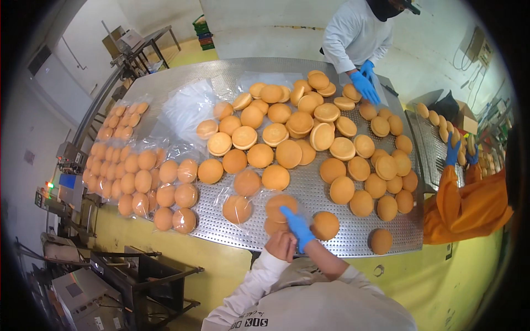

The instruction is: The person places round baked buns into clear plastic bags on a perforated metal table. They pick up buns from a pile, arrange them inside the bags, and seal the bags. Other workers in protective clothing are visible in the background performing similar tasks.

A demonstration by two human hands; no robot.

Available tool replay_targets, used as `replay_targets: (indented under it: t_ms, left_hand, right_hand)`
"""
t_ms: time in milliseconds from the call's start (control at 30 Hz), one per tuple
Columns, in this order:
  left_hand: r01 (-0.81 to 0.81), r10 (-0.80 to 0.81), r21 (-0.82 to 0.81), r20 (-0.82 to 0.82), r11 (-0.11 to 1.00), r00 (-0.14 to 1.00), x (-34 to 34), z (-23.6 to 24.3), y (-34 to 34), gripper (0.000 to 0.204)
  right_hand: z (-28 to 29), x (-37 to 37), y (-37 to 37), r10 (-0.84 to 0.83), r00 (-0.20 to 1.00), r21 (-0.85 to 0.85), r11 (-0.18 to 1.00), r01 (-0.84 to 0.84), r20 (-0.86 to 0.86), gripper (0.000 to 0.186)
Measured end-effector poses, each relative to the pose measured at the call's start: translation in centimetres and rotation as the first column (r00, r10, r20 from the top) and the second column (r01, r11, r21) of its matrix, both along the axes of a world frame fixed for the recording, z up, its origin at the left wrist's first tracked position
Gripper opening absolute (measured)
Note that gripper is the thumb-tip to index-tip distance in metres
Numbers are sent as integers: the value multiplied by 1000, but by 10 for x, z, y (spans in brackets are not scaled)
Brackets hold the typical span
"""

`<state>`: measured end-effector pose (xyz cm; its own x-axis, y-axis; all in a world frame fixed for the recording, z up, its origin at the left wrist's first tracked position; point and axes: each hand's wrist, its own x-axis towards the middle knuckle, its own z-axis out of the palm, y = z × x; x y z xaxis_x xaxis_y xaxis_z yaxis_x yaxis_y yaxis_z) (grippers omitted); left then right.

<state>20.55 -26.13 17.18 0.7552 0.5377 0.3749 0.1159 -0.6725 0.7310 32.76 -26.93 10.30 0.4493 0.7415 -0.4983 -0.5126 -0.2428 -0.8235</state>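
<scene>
My right hand (298, 226), in a blue glove, reaches over a clear bag of buns (280, 205) at the near edge of the perforated steel table (353, 243), fingers laid across the top bun. My left hand (281, 246), bare and closed, sits just below it, gripping the bag's near end. A second bun (271, 227) shows under the bag. A loose bun (325, 225) lies just right of my gloved hand. Another bagged pair (237, 208) lies to the left.
Many loose buns (309, 129) cover the table's middle and right. Bagged buns (143, 171) and empty clear bags (187, 107) fill the left. A co-worker's gloved hand (364, 85) reaches in from the far side. An orange-sleeved person (466, 207) works at a side tray (433, 160).
</scene>
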Motion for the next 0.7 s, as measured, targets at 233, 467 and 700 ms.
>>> replay_targets:
  t_ms: [233, 467, 700]
  left_hand:
    - [83, -82, -15, 79, 996, 994, -4, -18, -11, 12]
    - [-109, 113, 31, -199, 994, 973, -55, -43, -30, 23]
    - [-42, -4, -173, -259, 984, 966, -58, -57, -17, 19]
  right_hand:
    - [-46, -41, 59, -243, 955, -202, 940, 276, 170, 66]
    - [-23, -28, -40, 198, 687, -83, 977, -197, 700, 53]
    - [-7, -34, 12, 447, 23, -362, 753, -549, 894, 41]
